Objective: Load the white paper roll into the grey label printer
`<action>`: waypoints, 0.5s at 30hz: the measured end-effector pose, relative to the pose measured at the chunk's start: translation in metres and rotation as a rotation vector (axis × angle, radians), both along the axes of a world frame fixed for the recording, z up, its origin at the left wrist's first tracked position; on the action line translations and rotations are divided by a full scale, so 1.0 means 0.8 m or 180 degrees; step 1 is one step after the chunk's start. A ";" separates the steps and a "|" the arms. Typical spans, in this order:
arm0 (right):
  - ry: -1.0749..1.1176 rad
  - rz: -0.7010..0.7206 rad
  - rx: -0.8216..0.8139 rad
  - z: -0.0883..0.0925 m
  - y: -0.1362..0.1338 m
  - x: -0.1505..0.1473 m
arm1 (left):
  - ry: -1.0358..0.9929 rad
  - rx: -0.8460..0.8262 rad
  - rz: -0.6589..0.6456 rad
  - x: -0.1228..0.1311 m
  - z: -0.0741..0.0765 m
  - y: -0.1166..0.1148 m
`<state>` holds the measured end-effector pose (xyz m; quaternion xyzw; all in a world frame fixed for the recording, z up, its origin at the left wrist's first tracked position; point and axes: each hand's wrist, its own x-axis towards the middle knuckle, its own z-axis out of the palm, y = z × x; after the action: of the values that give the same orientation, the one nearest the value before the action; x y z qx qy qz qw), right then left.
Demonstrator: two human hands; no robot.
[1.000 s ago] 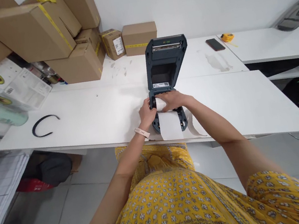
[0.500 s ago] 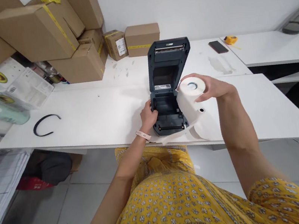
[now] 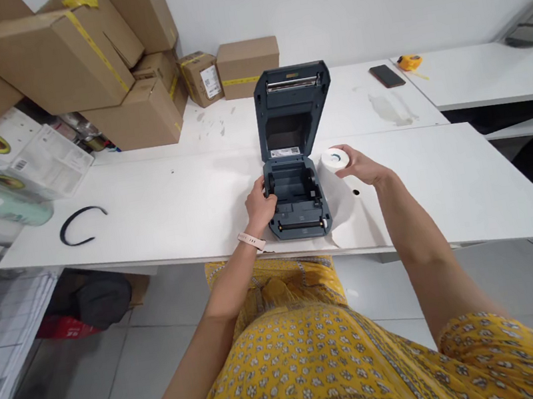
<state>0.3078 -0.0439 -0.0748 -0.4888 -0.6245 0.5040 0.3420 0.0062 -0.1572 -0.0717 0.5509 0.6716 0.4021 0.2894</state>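
A dark blue label printer (image 3: 297, 201) stands near the front edge of the white table (image 3: 170, 201), its lid (image 3: 293, 111) swung up and its bay empty. My left hand (image 3: 260, 208) grips the printer's left side, fingers curled round the edge. My right hand (image 3: 361, 167) holds a white paper roll (image 3: 335, 159) on end, on the table just right of the printer. A loose tail of white paper (image 3: 351, 223) runs from the roll toward the table's front edge.
Cardboard boxes (image 3: 88, 66) are stacked at the back left. A black curved band (image 3: 79, 224) lies on the table at left. A dark phone (image 3: 386, 76) and a yellow tape measure (image 3: 408, 62) lie at the back right. Packaged goods (image 3: 13, 165) sit far left.
My right hand lifted the paper roll out of the printer's bay, carried it right and lowered it to the table beside the printer. My left hand stayed on the printer's left side.
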 end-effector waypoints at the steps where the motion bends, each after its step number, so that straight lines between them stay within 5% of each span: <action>1: -0.0046 0.0012 -0.0019 -0.005 -0.003 -0.001 | -0.0014 0.0004 0.0002 0.000 0.000 0.000; 4: 0.0056 -0.0098 0.0042 -0.014 -0.023 0.010 | -0.0081 0.0030 -0.0014 0.000 -0.001 0.000; 9: 0.0443 -0.0948 0.0224 -0.028 -0.092 0.057 | -0.0191 0.0052 -0.0017 -0.001 -0.004 0.001; 15: -0.0059 -0.0662 0.0067 -0.044 -0.153 0.028 | -0.0231 0.0083 0.0032 -0.001 -0.006 0.003</action>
<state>0.3306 -0.1661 -0.1097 -0.5521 -0.5788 0.4547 0.3918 0.0055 -0.1550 -0.0764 0.5363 0.6581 0.4319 0.3045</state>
